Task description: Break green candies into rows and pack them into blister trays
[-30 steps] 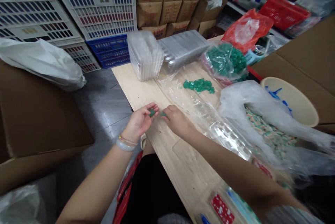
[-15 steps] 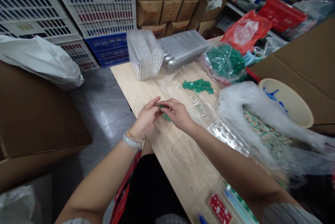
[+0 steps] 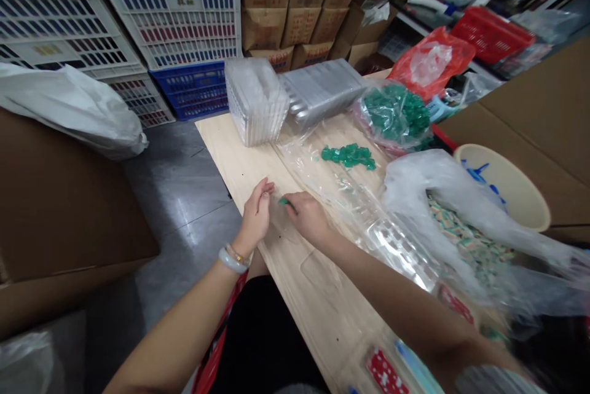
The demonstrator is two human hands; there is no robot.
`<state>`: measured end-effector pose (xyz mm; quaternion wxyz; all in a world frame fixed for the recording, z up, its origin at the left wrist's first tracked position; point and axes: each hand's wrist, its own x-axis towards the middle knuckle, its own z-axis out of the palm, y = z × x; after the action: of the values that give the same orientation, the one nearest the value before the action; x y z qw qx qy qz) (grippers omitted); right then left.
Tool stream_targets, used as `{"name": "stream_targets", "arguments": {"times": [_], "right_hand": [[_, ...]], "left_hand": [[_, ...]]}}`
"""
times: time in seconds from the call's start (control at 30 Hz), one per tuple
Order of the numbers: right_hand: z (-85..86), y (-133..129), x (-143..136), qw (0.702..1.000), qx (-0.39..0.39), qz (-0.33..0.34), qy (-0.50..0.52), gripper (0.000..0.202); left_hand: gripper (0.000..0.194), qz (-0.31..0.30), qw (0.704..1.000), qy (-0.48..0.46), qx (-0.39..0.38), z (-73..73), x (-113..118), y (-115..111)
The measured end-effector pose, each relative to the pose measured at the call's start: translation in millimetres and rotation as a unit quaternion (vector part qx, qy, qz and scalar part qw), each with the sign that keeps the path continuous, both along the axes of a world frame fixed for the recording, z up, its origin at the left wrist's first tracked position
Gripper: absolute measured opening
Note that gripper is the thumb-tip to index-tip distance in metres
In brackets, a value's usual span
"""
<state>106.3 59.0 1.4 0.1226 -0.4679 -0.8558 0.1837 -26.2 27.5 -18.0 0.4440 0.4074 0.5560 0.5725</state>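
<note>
My right hand (image 3: pixel 310 217) pinches a small green piece (image 3: pixel 284 201) between thumb and fingers, low over the table. My left hand (image 3: pixel 256 209) is at the table's near left edge, its fingers stretched out and close together. Between my hands lies a thin clear plastic piece (image 3: pixel 280 222); whether my left hand grips its edge is hard to see. Farther back on the table is a loose pile of green pieces (image 3: pixel 349 155). A clear plastic bag full of green pieces (image 3: pixel 394 112) sits behind that pile.
Stacked clear trays (image 3: pixel 256 102) and a wrapped stack (image 3: pixel 322 83) stand at the table's far end. A clear tray (image 3: pixel 403 249) and a white bag (image 3: pixel 417 176) of small pieces lie right, near a cream basin (image 3: pixel 525 191). Crates (image 3: pixel 184 19) stand beyond.
My hands were together around something green and have moved apart. The right hand now has a small green piece at its fingertips, and the left has shifted slightly left.
</note>
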Motion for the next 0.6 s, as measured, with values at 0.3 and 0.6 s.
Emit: {"name": "stream_targets", "arguments": {"times": [0.3, 0.6], "right_hand": [[10.8, -9.3, -20.3, 0.995, -0.006, -0.066, -0.077, 0.019], [27.3, 133.0, 148.6, 0.964, -0.027, -0.260, -0.051, 0.030]], "left_hand": [[0.039, -0.053, 0.977, 0.202, 0.044, -1.2, 1.7, -2.9], [0.024, -0.066, 0.905, 0.371, 0.196, 54.2, 53.4, 63.9]]}}
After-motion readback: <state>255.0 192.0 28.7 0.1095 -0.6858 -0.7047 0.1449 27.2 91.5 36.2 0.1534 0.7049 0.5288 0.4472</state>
